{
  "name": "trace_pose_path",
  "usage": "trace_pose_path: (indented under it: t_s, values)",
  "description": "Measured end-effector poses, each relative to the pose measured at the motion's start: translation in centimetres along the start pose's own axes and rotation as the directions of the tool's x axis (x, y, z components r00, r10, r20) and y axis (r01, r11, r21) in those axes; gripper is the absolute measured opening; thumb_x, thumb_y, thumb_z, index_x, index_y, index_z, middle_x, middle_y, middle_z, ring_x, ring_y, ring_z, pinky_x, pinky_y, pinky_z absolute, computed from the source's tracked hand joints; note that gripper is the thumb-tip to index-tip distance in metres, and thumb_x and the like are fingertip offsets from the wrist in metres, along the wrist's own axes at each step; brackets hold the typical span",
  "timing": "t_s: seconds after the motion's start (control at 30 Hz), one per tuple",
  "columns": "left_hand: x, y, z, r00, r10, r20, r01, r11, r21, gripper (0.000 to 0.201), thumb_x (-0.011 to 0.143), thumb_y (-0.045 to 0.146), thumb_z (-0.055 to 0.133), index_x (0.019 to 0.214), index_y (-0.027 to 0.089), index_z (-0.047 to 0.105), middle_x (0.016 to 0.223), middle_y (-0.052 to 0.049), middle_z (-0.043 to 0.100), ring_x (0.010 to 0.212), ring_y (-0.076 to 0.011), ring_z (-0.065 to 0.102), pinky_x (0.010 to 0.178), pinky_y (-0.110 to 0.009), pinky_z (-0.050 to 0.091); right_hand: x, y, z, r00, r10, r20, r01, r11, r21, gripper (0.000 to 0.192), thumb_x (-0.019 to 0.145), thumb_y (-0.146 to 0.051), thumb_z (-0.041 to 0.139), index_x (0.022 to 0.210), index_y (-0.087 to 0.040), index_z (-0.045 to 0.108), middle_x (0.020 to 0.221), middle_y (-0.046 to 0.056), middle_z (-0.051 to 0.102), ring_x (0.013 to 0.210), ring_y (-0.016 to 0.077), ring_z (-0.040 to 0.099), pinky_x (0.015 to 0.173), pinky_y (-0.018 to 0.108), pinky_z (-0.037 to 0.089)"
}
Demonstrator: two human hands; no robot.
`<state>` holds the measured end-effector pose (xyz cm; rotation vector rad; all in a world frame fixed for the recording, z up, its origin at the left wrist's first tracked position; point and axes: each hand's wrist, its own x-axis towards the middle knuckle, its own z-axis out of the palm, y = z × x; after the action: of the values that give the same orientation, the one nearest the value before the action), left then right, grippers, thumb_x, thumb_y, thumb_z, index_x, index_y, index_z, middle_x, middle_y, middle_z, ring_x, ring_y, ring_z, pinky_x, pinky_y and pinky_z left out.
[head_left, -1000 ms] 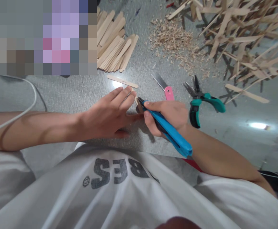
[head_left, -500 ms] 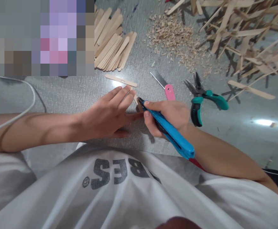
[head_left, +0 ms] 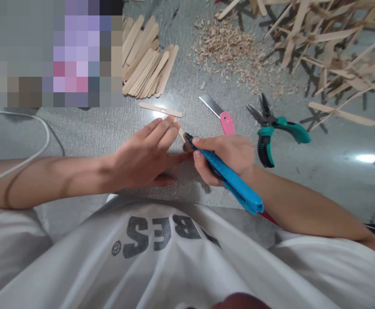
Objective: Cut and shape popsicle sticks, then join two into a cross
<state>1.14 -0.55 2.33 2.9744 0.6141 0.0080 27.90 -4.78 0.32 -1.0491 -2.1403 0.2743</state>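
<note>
My left hand [head_left: 147, 154] lies palm down on the grey table, its fingers stretched out and touching a wooden craft stick [head_left: 181, 133] that is mostly covered. In my right hand [head_left: 231, 156] is a blue utility knife [head_left: 239, 184], with its handle end slanting back toward my body. The knife's tip meets the visible part of that stick, beside the left fingertips; the exact blade contact is hard to make out. Just beyond the left fingers rests another craft stick [head_left: 149, 107] with a small slot in its middle.
A pink-handled blade [head_left: 228, 123] and open green-and-black pliers [head_left: 267, 148] lie beyond my right hand. Wood shavings [head_left: 229, 45], stacked craft sticks [head_left: 145, 71] and a tangled stick heap [head_left: 332, 47] are farther back. A white cable [head_left: 39, 118] crosses my left forearm.
The view has shifted slightly. Both hands keep nearly the same places, and the knife tip sits a touch farther left on the stick.
</note>
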Motion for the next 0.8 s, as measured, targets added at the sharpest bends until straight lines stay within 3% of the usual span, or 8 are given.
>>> trace_pose_path:
  t_s: [0.17,0.57,0.7,0.8]
  values:
    - [-0.02,-0.10,-0.16,1.000,0.006,0.023,-0.005,1.000,-0.025,0.080,0.102,0.066,0.086,0.164,0.018,0.071,0.174,-0.028,0.062,0.170,-0.0533,0.059,0.142,-0.064,0.051,0.29,-0.15,-0.05,1.000,-0.025,-0.016,0.024,0.999,-0.026,0.024,0.108,-0.019,0.066,0.127,-0.031,0.074,0.084,-0.004,0.089,0.055,0.0184,0.079,0.059,0.032,0.065]
    - [-0.08,-0.26,0.07,1.000,0.004,0.012,-0.004,1.000,-0.016,0.084,0.099,0.069,0.089,0.166,0.021,0.070,0.173,-0.026,0.063,0.171,-0.0528,0.058,0.142,-0.063,0.051,0.03,-0.11,0.18,0.999,-0.043,-0.016,0.042,0.997,-0.068,0.023,0.107,-0.017,0.063,0.125,-0.029,0.068,0.075,-0.005,0.084,0.048,0.0171,0.072,0.055,0.032,0.060]
    - [-0.06,-0.30,0.05,1.000,0.003,0.016,-0.003,1.000,-0.026,0.085,0.098,0.069,0.090,0.166,0.021,0.070,0.172,-0.027,0.063,0.171,-0.0532,0.058,0.141,-0.063,0.052,-0.25,0.15,0.01,0.999,-0.047,0.025,0.049,0.996,-0.075,0.031,0.104,-0.013,0.064,0.129,-0.031,0.067,0.084,-0.003,0.088,0.056,0.0203,0.079,0.060,0.035,0.064]
    - [-0.14,-0.34,0.23,1.000,0.007,-0.002,-0.008,1.000,-0.024,0.088,0.096,0.069,0.093,0.166,0.023,0.069,0.172,-0.028,0.063,0.170,-0.0545,0.059,0.139,-0.065,0.054,-0.67,0.76,0.03,0.998,-0.041,0.046,0.042,0.999,-0.026,0.026,0.106,-0.019,0.064,0.129,-0.031,0.070,0.089,-0.001,0.090,0.059,0.0221,0.080,0.062,0.037,0.065]
